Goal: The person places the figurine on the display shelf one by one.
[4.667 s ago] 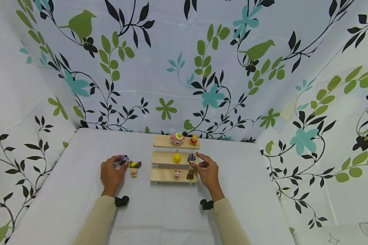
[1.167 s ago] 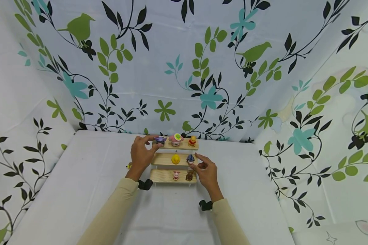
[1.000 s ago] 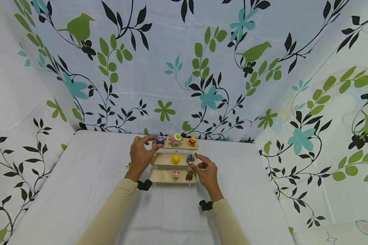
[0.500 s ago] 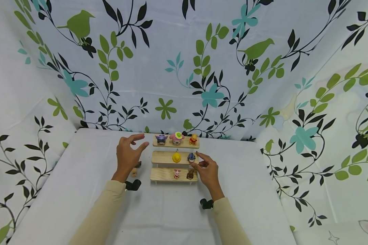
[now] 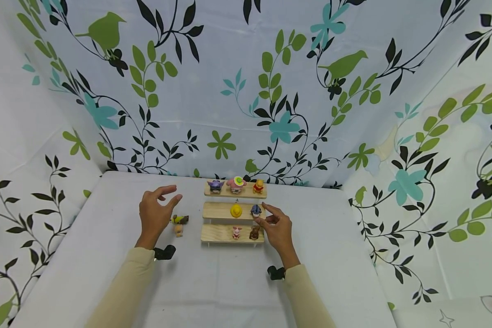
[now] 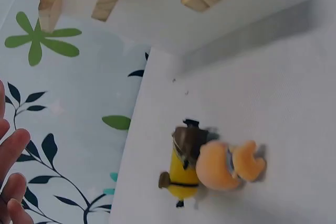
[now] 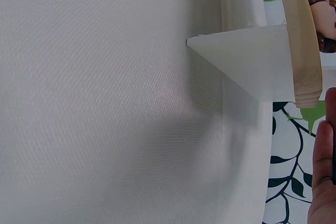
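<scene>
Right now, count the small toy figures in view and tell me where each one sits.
9. Top shelf: purple, pink, orange-yellow. Middle: yellow, blue. Bottom: pink, brown. On the table: yellow-black, orange.

left hand (image 5: 155,213): at 9 o'clock, fingers loosely spread, holding nothing | right hand (image 5: 275,229): at 3 o'clock, fingers half-curled, forefinger extended | both sleeves beige

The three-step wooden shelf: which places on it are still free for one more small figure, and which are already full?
On the three-step wooden shelf, the left ends of the middle and bottom steps are bare, beside the yellow figure and the small pink figure. The top step is crowded: purple figure, pink figure with green hat and orange bear figure fill it. The right hand borders the right ends.
</scene>
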`<state>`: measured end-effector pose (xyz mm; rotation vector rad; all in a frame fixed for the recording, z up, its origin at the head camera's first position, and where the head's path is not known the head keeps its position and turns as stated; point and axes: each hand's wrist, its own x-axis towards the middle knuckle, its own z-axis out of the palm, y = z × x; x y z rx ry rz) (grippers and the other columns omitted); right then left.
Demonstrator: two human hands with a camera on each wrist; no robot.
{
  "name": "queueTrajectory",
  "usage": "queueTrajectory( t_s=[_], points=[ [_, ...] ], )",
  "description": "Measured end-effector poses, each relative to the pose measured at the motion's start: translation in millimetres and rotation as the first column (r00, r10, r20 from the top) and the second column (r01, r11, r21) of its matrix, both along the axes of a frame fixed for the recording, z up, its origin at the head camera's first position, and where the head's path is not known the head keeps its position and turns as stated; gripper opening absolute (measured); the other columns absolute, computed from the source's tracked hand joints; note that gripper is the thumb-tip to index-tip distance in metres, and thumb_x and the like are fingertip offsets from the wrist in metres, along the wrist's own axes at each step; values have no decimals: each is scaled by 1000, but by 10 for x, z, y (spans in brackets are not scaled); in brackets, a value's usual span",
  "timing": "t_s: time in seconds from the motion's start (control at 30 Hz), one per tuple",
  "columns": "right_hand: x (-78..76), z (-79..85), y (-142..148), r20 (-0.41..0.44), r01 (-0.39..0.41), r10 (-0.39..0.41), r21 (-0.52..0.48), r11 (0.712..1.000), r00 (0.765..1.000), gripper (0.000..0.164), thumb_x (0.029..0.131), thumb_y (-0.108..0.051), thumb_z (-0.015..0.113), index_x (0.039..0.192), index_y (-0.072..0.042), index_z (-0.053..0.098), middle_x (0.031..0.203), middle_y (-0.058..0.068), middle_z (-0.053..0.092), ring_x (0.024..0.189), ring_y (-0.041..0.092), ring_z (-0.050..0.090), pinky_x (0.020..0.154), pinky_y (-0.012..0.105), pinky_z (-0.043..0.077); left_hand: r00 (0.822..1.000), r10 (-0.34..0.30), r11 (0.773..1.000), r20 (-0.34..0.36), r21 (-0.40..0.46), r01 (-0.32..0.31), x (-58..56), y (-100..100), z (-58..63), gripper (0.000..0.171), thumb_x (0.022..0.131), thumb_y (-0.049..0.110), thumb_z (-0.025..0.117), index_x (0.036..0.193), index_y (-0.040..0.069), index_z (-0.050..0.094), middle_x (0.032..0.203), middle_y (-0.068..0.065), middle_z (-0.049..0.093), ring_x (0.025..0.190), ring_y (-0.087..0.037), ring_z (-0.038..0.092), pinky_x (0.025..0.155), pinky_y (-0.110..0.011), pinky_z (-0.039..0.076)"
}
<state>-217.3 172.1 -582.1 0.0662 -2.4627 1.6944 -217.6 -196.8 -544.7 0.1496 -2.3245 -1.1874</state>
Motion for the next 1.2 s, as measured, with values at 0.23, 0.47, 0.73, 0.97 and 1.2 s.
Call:
queueTrajectory(
  t_s=[0.23,0.47,0.73,0.97,1.2],
  points=[
    [5,2,8,-4,2,-2,5,1000,1000,55,85,-20,88,137,-31,73,140,1,71,93,18,68,77,16,54,996,51,999,73,-8,-50,86,-111,-149,32,93,23,86,121,9,80,110,-16,78,96,-28,55,77,-38,35],
    [6,0,8,-15,-5,5,-15,1000,1000,55,85,-21,88,137,-30,74,139,0,71,91,19,68,76,15,54,990,62,998,124,-11,-61,187,-140,-305,31,92,24,86,119,8,80,109,-19,77,96,-29,55,75,-38,34],
    [0,-2,6,-20,-8,8,-17,1000,1000,55,85,-21,88,137,-29,74,139,1,71,91,18,68,76,15,54,982,76,997,175,-31,-71,245,-126,-463,32,91,26,87,118,9,81,103,-18,75,92,-26,52,72,-37,34],
    [8,14,-3,0,-5,5,6,1000,1000,54,86,-20,88,138,-29,73,140,1,70,92,16,69,77,16,55,969,113,991,219,-94,-94,267,-106,-606,30,90,28,88,113,11,82,106,-12,80,89,-25,54,68,-34,37],
    [3,5,1,-21,-14,14,12,1000,1000,57,86,-22,88,141,-17,71,139,4,71,90,15,69,76,16,55,956,126,990,266,-102,-102,263,-89,-667,33,91,33,86,113,8,82,110,-15,81,94,-33,59,64,-36,38]
  ],
)
